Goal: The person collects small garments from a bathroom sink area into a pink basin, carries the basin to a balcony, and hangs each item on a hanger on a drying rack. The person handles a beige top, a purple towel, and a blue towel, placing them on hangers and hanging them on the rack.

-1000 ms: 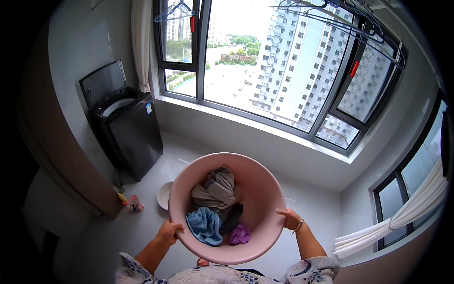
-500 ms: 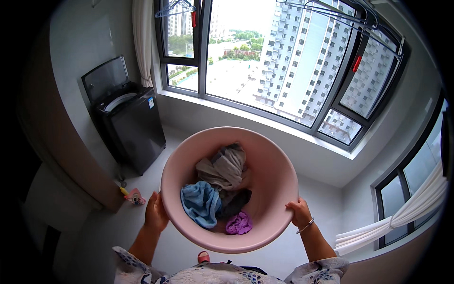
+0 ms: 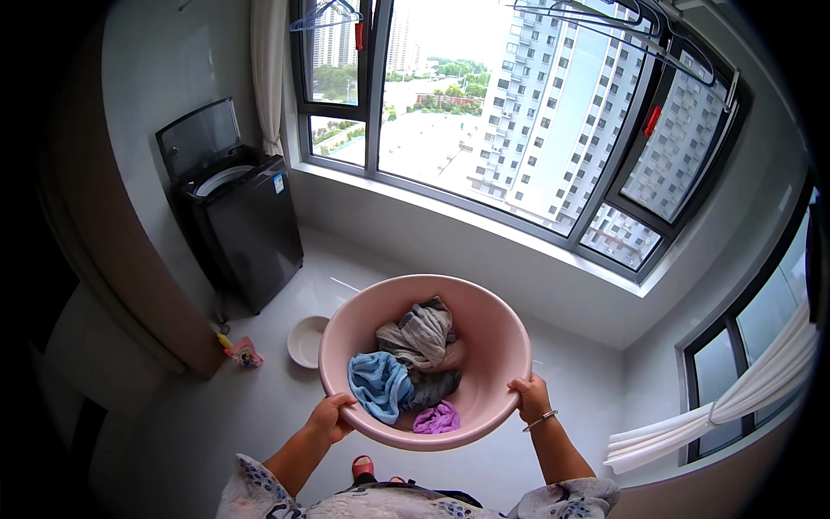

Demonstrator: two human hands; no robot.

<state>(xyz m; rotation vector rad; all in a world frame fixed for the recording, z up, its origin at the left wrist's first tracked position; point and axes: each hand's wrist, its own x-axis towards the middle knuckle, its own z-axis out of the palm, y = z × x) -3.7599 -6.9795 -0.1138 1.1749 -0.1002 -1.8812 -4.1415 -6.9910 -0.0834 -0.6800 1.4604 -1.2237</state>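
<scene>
A wide pink plastic washbasin is held out in front of me above the floor. My left hand grips its rim at the lower left, and my right hand grips the rim on the right, below a bracelet on the wrist. Laundry lies inside the basin: a grey garment at the back, a light blue cloth on the left, a dark grey piece in the middle and a small purple cloth near the front. The fingers under the rim are partly hidden.
A dark top-loading washing machine stands at the left with its lid raised. A white bowl sits on the floor behind the basin. A pink packet lies by the left wall. Hangers hang near the window; a white curtain is tied at right.
The basin has moved lower and away from my head, looking smaller. Both hands went with it, still on the rim. The white bowl on the floor has come into sight.
</scene>
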